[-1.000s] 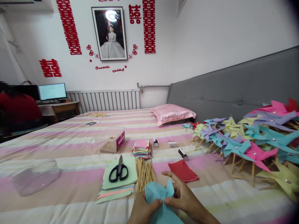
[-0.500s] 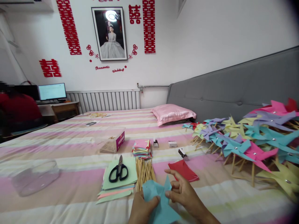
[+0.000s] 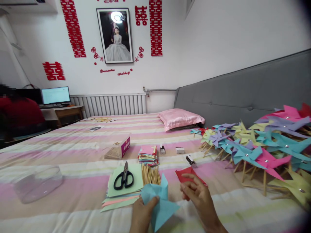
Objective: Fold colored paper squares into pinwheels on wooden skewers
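Observation:
My left hand (image 3: pixel 143 210) grips a light-blue paper pinwheel (image 3: pixel 161 207), its thumb pressed over the folded middle and one pointed blade standing up. To the right, apart from the paper, my right hand (image 3: pixel 198 197) hovers with loosely bent fingers; I see nothing in it. Just behind that hand lies some red paper (image 3: pixel 186 173). Thin wooden sticks (image 3: pixel 151 174) are bundled beyond the pinwheel, which hides their near ends. Left of them, black-handled scissors (image 3: pixel 124 179) rest on a stack of coloured paper sheets (image 3: pixel 136 173).
Finished pinwheels (image 3: pixel 247 155) on sticks are heaped at the right. A pile of small coloured squares (image 3: pixel 148 153), small boxes (image 3: pixel 180 150) and a clear-and-purple box (image 3: pixel 125 146) stand farther back. A clear plastic container (image 3: pixel 39 187) lies left. A person in red (image 3: pixel 23 111) sits far left.
My right hand has let go of the blue paper and moved away to the right. The left hand has shifted slightly left, with the pinwheel turned in its grip.

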`<act>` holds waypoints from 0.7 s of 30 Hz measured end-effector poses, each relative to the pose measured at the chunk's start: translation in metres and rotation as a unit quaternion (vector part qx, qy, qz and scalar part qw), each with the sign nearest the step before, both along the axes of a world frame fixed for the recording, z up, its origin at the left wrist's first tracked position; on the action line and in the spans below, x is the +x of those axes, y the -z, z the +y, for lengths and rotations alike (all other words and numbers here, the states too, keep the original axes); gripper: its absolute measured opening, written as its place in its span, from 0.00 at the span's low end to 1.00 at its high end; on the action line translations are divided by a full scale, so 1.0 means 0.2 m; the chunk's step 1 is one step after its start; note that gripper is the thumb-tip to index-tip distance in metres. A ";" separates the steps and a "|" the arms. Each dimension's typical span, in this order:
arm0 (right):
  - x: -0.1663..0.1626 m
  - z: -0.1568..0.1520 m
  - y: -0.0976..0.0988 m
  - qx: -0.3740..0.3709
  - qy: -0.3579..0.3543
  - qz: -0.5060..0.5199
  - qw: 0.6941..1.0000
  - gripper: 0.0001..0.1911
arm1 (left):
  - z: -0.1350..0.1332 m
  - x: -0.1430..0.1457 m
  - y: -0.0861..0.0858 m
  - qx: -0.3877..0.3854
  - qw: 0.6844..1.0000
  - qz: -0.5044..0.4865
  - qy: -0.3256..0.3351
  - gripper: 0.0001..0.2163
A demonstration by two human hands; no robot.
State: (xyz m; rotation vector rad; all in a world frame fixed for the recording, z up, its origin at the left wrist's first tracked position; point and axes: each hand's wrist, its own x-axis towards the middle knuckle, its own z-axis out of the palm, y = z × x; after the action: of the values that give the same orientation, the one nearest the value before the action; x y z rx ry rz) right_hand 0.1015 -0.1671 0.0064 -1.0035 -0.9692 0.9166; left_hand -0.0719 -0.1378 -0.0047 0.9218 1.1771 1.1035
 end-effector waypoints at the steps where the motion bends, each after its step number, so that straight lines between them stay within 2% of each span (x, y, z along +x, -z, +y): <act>1: -0.01 -0.01 0.00 0.004 -0.022 -0.014 1.000 0.16 | 0.00 0.00 -0.01 -0.012 1.000 -0.014 -0.014 0.11; 5: -0.07 -0.06 -0.01 0.017 -0.148 -0.111 0.983 0.11 | -0.03 0.00 -0.07 -0.032 0.996 -0.079 -0.028 0.09; 8: -0.11 -0.07 -0.01 0.014 -0.198 -0.204 0.959 0.15 | -0.04 0.01 -0.09 -0.041 0.991 -0.124 -0.009 0.08; 11: -0.14 -0.06 0.00 0.012 -0.189 -0.265 0.946 0.17 | -0.04 0.01 -0.09 -0.053 0.989 -0.141 -0.009 0.07; 14: -0.15 -0.05 0.00 0.008 -0.165 -0.280 0.946 0.12 | -0.04 0.02 -0.08 -0.053 0.987 -0.150 -0.004 0.07; 17: -0.15 -0.05 0.01 0.004 -0.150 -0.260 0.954 0.08 | -0.04 0.02 -0.08 -0.048 0.984 -0.171 0.000 0.07; 21: -0.16 -0.04 0.02 -0.014 -0.132 -0.200 0.971 0.09 | -0.06 0.03 -0.09 -0.038 0.984 -0.174 0.004 0.07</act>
State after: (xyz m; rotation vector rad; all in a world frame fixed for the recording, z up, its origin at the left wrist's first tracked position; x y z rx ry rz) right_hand 0.0690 -0.1749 0.0018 -1.1251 -1.4590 0.9671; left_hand -0.0657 -0.1494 0.0130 0.6410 0.9190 1.1515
